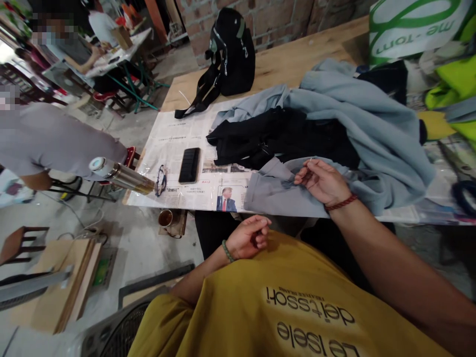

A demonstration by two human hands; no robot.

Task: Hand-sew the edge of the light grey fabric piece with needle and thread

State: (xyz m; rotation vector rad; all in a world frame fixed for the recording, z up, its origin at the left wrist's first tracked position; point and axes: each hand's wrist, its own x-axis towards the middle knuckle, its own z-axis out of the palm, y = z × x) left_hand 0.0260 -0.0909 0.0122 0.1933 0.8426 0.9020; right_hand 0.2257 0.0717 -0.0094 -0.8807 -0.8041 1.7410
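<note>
My left hand, with a green bracelet at its wrist, is held close to my yellow shirt just off the table's front edge. Its thumb and fingers are pinched together; whatever they hold is too small to make out. Over a piece of grey cloth is my right hand, wearing a red braided bracelet. Its fingers are closed in a pinch, with a tiny pale tip showing at them that I cannot identify. Behind it lie black cloth and a larger heap of grey cloth.
Newspaper covers the tabletop. On it are a phone, glasses and a steel flask. A black bag stands behind; scissors lie at right. A cup sits below the edge. Other people work at left.
</note>
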